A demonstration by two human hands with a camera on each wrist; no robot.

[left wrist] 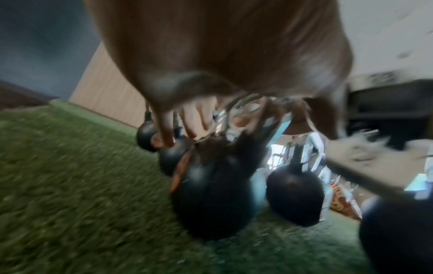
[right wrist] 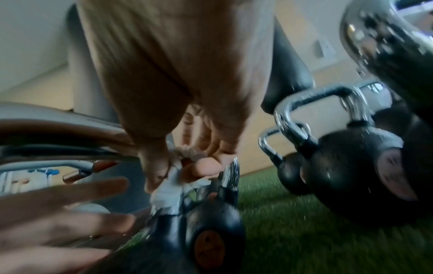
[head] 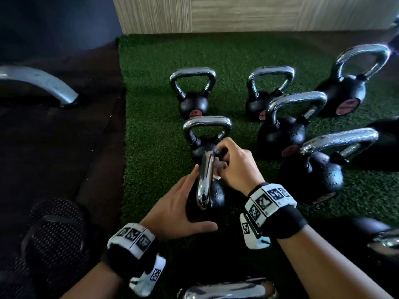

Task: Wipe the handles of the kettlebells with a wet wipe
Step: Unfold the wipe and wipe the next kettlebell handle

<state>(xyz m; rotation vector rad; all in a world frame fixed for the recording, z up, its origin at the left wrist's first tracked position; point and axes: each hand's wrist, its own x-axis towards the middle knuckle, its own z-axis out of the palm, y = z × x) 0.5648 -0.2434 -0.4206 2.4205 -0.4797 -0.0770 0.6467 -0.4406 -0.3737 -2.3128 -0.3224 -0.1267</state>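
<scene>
Head view: the nearest kettlebell point(head: 212, 196) stands on the green turf point(head: 155, 117), its chrome handle point(head: 205, 180) seen edge-on, long axis running from 6 to 12 o'clock. The right hand point(head: 234, 164) sits at 3 o'clock of the handle, fingers curled round a wet wipe point(head: 217, 174) pressed to its far end. The left hand point(head: 179, 209) lies flat and relaxed against the ball at 8 o'clock, steadying it. The right hand is the nearer one to the unwiped near end, I judge.

Left wrist view: blurred; straight fingers point(left wrist: 187, 120) rest on the black ball point(left wrist: 211, 194).

Right wrist view: fingertips point(right wrist: 203, 168) pinch the white wipe point(right wrist: 168, 192) just above the handle's base.
</scene>
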